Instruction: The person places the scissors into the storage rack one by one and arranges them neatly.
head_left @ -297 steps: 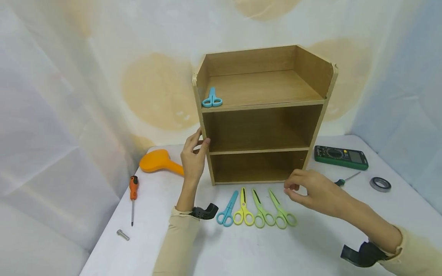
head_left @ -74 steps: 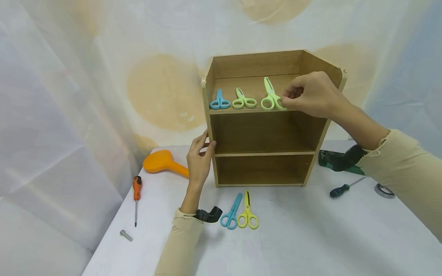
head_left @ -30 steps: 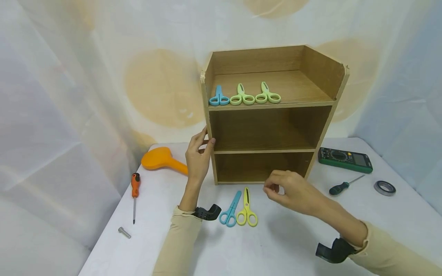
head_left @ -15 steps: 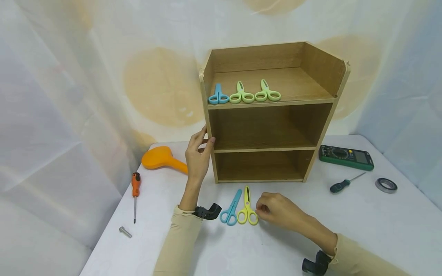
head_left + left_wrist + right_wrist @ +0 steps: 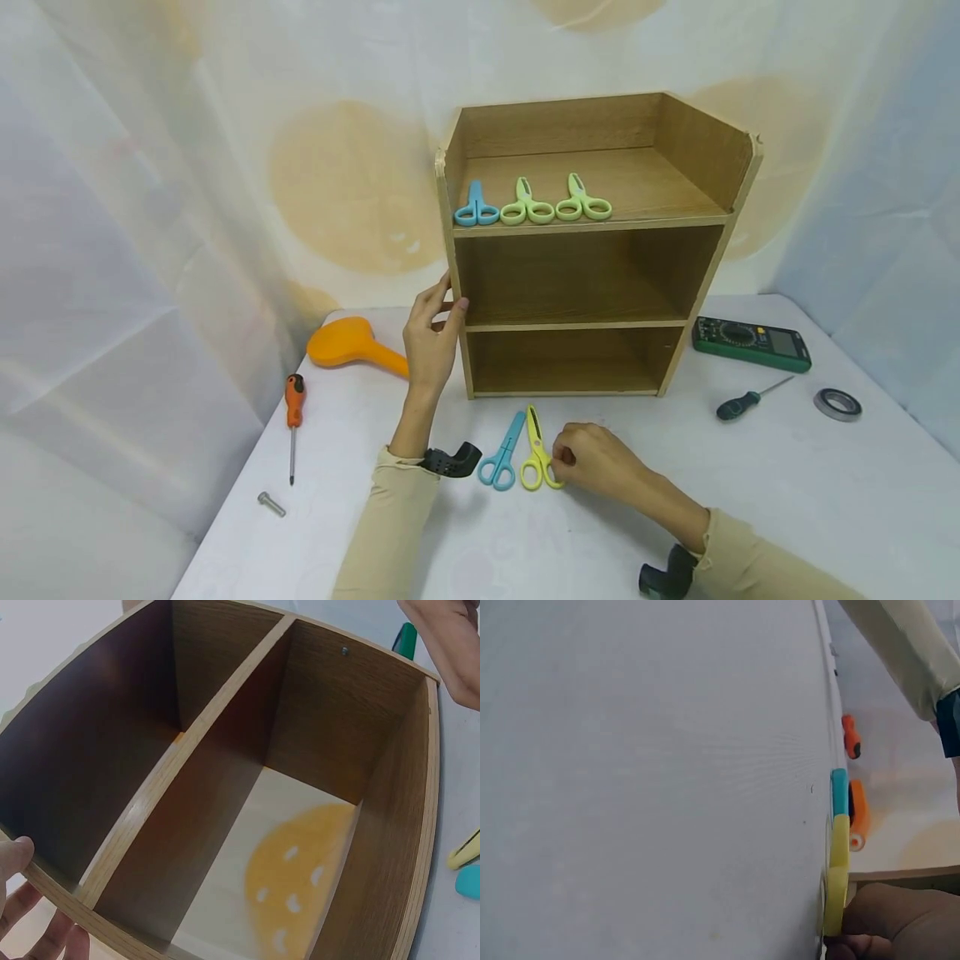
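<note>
My left hand (image 5: 430, 346) grips the left side panel of a wooden shelf unit (image 5: 570, 325), its thumb (image 5: 16, 853) on the front edge and the fingers around the outside. Low over the table, my right hand (image 5: 596, 458) pinches the right handle loop of yellow scissors (image 5: 537, 450), whose blades point toward the shelf. Close on their left lie blue scissors (image 5: 511, 437). Along the front of the top shelf stand blue scissors (image 5: 476, 202) and two green pairs (image 5: 524, 200), handles toward me. In the right wrist view the fingers (image 5: 885, 907) meet the yellow handle (image 5: 835, 900).
On the left are an orange paddle-shaped object (image 5: 341, 342), an orange screwdriver (image 5: 295, 400) and a metal bolt (image 5: 272, 504). At right lie a green multimeter (image 5: 752, 342), a dark green screwdriver (image 5: 738, 406) and a tape roll (image 5: 837, 404). The two lower compartments (image 5: 570, 275) face forward.
Two green scissors have gone from the table to the top shelf. My right hand has since come down to the yellow scissors, which have turned slightly. My left hand stays on the shelf.
</note>
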### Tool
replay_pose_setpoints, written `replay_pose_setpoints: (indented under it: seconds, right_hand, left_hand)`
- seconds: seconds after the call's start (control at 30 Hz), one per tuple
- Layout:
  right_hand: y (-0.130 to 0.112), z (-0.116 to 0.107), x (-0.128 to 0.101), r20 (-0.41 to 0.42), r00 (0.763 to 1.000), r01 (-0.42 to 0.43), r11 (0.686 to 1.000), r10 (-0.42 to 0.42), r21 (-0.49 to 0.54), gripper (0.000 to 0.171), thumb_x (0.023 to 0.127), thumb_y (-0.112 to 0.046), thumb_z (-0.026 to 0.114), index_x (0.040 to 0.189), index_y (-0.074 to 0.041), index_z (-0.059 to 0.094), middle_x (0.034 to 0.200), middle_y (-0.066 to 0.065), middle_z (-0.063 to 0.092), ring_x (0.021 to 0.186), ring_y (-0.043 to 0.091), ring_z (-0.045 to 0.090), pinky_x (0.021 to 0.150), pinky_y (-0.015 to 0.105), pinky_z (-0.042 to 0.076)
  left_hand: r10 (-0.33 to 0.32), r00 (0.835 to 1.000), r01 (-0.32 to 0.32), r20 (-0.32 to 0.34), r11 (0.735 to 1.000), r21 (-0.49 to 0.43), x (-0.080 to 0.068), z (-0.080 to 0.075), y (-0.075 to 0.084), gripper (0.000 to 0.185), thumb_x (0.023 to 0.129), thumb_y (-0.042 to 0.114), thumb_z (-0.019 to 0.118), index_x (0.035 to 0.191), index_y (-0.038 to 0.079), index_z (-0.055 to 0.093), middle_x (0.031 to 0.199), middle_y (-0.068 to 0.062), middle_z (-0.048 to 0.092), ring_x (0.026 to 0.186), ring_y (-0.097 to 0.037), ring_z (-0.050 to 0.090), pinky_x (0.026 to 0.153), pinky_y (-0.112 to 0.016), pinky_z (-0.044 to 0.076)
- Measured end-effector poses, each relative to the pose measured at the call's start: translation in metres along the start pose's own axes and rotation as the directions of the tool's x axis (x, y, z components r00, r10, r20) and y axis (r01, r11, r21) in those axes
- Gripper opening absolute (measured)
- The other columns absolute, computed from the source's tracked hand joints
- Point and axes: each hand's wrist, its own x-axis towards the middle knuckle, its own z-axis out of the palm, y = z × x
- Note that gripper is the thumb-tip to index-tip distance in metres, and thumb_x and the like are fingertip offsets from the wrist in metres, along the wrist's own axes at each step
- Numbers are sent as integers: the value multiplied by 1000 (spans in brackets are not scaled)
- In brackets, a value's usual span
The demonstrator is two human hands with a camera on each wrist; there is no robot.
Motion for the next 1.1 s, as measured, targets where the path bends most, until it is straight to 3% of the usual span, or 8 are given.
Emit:
replay_pose_setpoints:
  seconds: [0.23,0.53,0.8,1.1]
  right_hand:
    - [-2,-5,-8,-44,998,50,997,-47,61,13,77,-4,77,73,-14,69,68,-13,56,62,1,52,56,19,48]
    - [-12,-36,-25,-61,997,59,991,-52,121,17,78,-5,77,75,-19,67,71,-16,54,66,3,53,57,19,49]
    - [-17,-75,-38,-110,990,101,986,-87,130,24,78,-5,77,79,-26,66,74,-18,55,67,4,55,58,20,49]
    - [-27,-128,-45,-177,971,176,982,-162,62,23,76,-4,80,82,-24,69,75,-21,55,67,2,53,58,21,47]
  left_hand:
    - [-2,1000,2,9,1000,-1,0,0,0,47,97,33,68,142,22,58,129,-2,61,102,-16,64,76,-34,58]
    - [-14,1000,14,-8,1000,-9,0,1,5,46,97,18,68,142,12,58,129,-13,60,103,-28,64,78,-48,57]
    - [-21,1000,21,4,1000,6,-4,-2,39,44,98,9,66,141,4,57,128,-17,60,103,-30,64,77,-24,55]
    - [-13,1000,13,-3,1000,4,-5,-2,36,44,98,9,66,141,3,57,129,-17,59,102,-31,64,79,-49,56]
